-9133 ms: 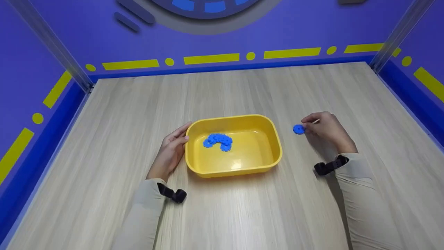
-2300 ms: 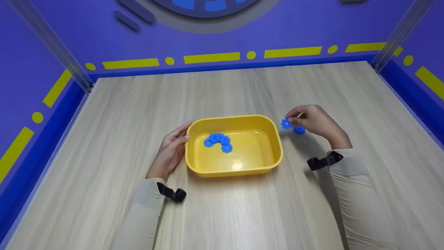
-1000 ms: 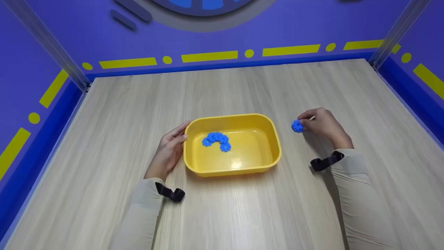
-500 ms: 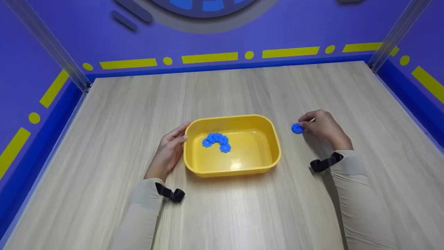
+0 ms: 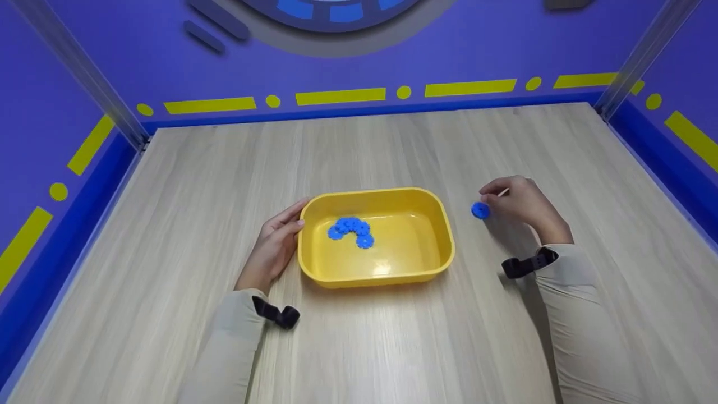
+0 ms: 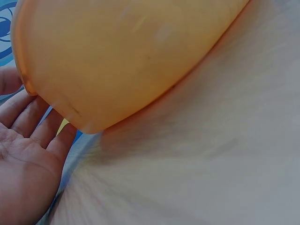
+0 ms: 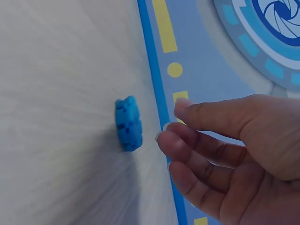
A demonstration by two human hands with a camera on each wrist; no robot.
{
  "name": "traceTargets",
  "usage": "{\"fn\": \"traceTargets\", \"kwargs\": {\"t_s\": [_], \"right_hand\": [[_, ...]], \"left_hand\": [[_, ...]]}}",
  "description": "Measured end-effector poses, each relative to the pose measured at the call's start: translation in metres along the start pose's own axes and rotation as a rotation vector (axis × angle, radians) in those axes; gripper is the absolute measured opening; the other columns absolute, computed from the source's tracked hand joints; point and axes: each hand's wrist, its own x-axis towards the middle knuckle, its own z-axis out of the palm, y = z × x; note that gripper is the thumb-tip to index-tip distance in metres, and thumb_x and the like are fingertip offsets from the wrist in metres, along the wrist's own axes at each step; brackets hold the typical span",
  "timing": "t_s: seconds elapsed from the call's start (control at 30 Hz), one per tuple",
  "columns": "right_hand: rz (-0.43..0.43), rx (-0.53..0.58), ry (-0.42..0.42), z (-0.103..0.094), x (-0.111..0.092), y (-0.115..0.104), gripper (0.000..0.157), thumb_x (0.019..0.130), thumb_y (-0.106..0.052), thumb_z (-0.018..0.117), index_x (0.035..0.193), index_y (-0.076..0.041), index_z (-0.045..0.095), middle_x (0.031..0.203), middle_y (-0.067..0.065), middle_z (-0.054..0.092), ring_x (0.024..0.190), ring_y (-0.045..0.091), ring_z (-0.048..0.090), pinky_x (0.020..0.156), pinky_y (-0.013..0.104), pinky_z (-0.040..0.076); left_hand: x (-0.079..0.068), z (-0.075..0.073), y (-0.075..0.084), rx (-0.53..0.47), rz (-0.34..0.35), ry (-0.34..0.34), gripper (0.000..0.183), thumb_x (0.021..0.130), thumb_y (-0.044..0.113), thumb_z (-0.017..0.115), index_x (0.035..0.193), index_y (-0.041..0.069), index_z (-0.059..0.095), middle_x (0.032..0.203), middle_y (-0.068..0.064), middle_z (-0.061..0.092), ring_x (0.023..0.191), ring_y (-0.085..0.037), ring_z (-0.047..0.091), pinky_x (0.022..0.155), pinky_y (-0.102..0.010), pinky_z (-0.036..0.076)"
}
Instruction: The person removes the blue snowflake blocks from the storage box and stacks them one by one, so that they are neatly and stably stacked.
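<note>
My left hand (image 5: 272, 249) grips the left end of a yellow plastic bin (image 5: 404, 278), thumb at the rim. In the left wrist view its fingers (image 6: 28, 115) lie along the outside of the wall. Several blue notched discs (image 5: 350, 225), snowflake-like and flat, overlap in an arc on the bin's floor. Right of the bin, a small stack of the same blue discs (image 5: 480, 210) lies flat on the table. My right hand (image 5: 521, 205) hovers beside that stack. In the right wrist view the thumb and fingertips are apart and clear of the disc stack (image 7: 129, 124).
The light wood-grain table (image 5: 359, 348) spreads around the bin. A blue wall (image 5: 348, 73) with yellow marks closes off the back, and further blue panels stand at both sides. Black cameras (image 5: 524, 266) on straps sit on both wrists.
About two seconds ago my right hand held a disc upright near the bin; it then laid it on the stack and let go. The left hand and bin stay put.
</note>
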Motion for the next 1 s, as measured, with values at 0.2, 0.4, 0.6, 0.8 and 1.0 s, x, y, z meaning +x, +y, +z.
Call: {"fn": "traceTargets", "kwargs": {"t_s": [0.2,0.4,0.6,0.8,1.0], "right_hand": [[-0.051,-0.016,-0.005,-0.007,-0.003,-0.016,0.032,0.095,-0.021,0.058,0.12,-0.002,0.065,0.113,0.019,0.065,0.094,0.028,0.058,0.082,0.037,0.053],[-0.08,-0.026,-0.018,-0.01,-0.002,-0.035,0.031,0.094,-0.02,0.06,0.12,-0.004,0.065,0.112,0.018,0.066,0.096,0.028,0.061,0.089,0.047,0.053],[-0.137,-0.046,-0.02,-0.009,0.0,-0.056,0.028,0.093,-0.019,0.063,0.116,-0.005,0.068,0.109,0.017,0.068,0.095,0.028,0.063,0.087,0.045,0.055],[-0.186,-0.063,-0.04,-0.005,0.003,-0.079,0.024,0.091,-0.017,0.065,0.113,-0.006,0.07,0.106,0.014,0.069,0.094,0.027,0.064,0.087,0.044,0.056],[-0.241,-0.079,-0.081,0.004,0.008,-0.101,0.021,0.091,-0.015,0.066,0.109,-0.007,0.071,0.104,0.011,0.07,0.092,0.025,0.064,0.083,0.041,0.057]], "left_hand": [[0.001,-0.001,-0.001,-0.006,-0.005,0.006,0.052,0.093,-0.003,0.048,0.144,-0.003,0.039,0.152,-0.012,0.038,0.14,-0.02,0.038,0.11,-0.029,0.039],[0.001,-0.001,-0.001,-0.003,-0.003,0.015,0.053,0.093,-0.004,0.048,0.145,-0.003,0.036,0.154,-0.013,0.035,0.141,-0.021,0.035,0.111,-0.03,0.037],[0.001,-0.001,-0.001,-0.004,0.004,0.011,0.053,0.093,-0.004,0.048,0.145,-0.004,0.036,0.153,-0.015,0.035,0.141,-0.023,0.035,0.111,-0.032,0.037],[0.001,-0.001,-0.001,-0.002,-0.001,0.005,0.053,0.093,-0.004,0.048,0.145,-0.004,0.036,0.153,-0.015,0.036,0.14,-0.022,0.037,0.111,-0.031,0.038],[0.001,0.0,0.0,-0.007,-0.009,0.013,0.054,0.093,-0.003,0.049,0.146,-0.003,0.036,0.153,-0.014,0.035,0.14,-0.022,0.036,0.112,-0.031,0.037]]}}
